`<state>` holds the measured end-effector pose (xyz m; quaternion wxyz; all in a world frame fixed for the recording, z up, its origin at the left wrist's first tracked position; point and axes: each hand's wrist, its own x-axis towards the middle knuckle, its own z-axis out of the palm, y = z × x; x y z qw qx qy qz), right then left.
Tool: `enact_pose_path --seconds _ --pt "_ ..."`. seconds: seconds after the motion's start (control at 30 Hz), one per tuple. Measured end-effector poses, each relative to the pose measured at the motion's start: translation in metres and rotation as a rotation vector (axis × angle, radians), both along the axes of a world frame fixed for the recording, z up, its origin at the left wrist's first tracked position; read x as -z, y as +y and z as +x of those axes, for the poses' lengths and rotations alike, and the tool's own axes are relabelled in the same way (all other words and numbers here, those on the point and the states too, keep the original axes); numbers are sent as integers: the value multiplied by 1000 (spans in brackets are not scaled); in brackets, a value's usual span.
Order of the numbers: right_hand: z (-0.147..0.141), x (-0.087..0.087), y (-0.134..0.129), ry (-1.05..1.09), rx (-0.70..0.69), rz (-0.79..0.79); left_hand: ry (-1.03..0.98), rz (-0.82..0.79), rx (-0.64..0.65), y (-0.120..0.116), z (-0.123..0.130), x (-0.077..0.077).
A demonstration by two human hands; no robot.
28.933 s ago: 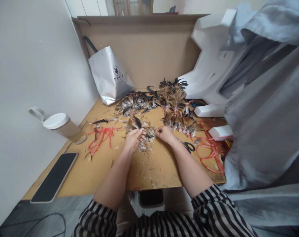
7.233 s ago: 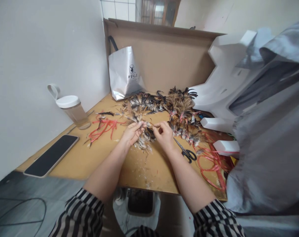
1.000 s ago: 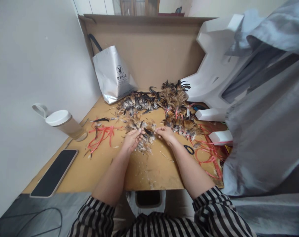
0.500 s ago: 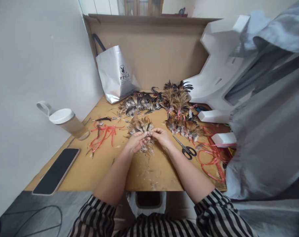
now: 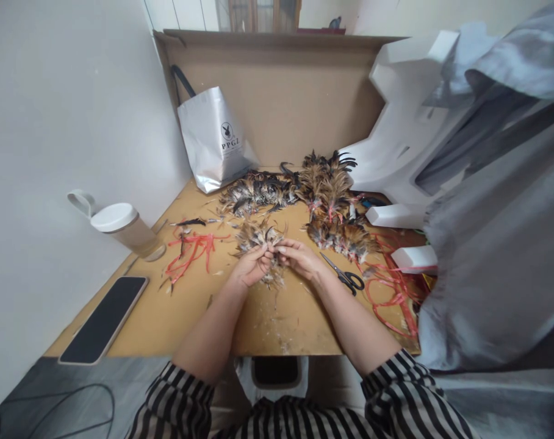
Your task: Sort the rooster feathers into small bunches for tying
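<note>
My left hand (image 5: 255,263) pinches brown feathers (image 5: 268,235) at the middle of the table. Close against it, my right hand (image 5: 296,256) has thumb and forefinger pressed together at the same feathers; the exact quills between the fingertips are too small to make out. Loose fluffy feathers lie under and behind both hands. Black-handled scissors (image 5: 345,275) rest just right of my right forearm. Tied feather bundles (image 5: 341,235) with pink-red ties lie beyond the scissors, and more bundles (image 5: 327,183) stand behind them. A dark feather heap (image 5: 261,192) is at the back.
Red plastic strips (image 5: 192,253) lie at left, with more red strips (image 5: 396,299) at right. A lidded cup (image 5: 130,231) and a phone (image 5: 104,320) are along the left edge. A silver bag (image 5: 213,140) and white foam (image 5: 396,134) stand behind. Grey cloth (image 5: 501,262) hangs at right.
The feathers at my fingertips have spread and shifted slightly. My right hand's fingers have turned and straightened a little, and both hands remain close together at the same spot.
</note>
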<state>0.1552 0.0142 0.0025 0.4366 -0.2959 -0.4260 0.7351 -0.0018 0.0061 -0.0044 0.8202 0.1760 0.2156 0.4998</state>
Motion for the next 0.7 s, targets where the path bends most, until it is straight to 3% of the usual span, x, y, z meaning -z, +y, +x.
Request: enact_pose_path --seconds 0.1,0.27,0.57,0.7 --pt "-3 3 0 55 -56 -31 -121 -64 37 -1 0 -1" --pt "-7 7 0 113 -15 -42 -203 -134 21 -5 2 -8" --pt "-11 3 -6 25 25 21 -241 -166 -6 -6 2 -10" --pt "-11 2 -7 25 -53 -8 -228 -172 -2 -7 4 -9"
